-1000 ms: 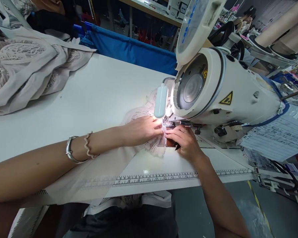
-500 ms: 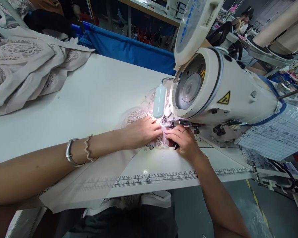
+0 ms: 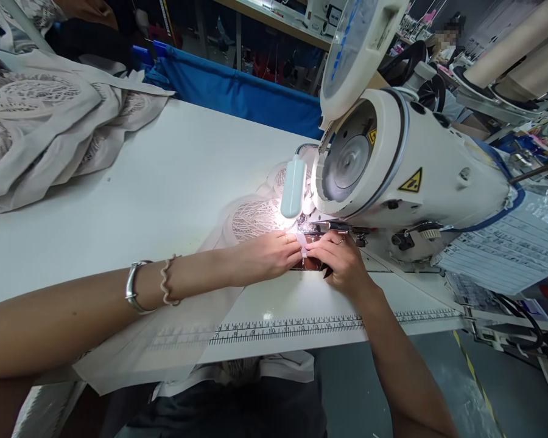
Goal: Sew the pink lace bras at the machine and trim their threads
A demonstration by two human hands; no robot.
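A white sewing machine stands on the right of the white table, its needle area brightly lit by a small pale lamp. Sheer pale lace fabric lies left of and behind the needle and trails under my left arm to the table's front edge. My left hand pinches the fabric's edge just in front of the presser foot. My right hand pinches the same narrow strip from the right, a small dark pointed tool partly showing beneath its fingers. The fingertips of both hands almost meet.
More lace fabric pieces are piled at the table's left. A blue cloth hangs along the far edge. A printed ruler runs along the front edge. Thread cones and a handwritten sheet are at right; a person sits far back.
My left hand has moved slightly down and right, closer to the right hand. More lace shows behind it, and the fabric in front of the needle has shifted back, leaving a narrow strip between the fingers.
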